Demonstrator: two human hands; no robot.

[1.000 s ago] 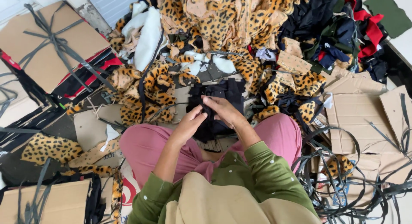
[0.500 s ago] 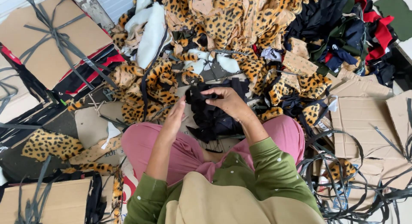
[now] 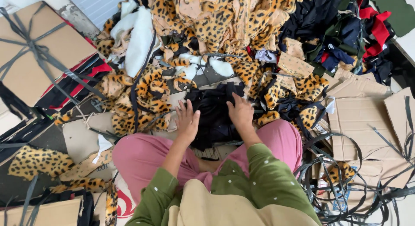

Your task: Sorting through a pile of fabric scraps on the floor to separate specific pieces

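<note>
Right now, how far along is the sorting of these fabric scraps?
Done: nothing shows as a finished, tidy stack. In hand: both hands press flat on a black fabric bundle on the lap, left hand and right hand spread open on it. Left: a big heap of leopard-print scraps and a dark pile of black, red and blue cloth lie unsorted ahead, with loose strapping to the right.
</note>
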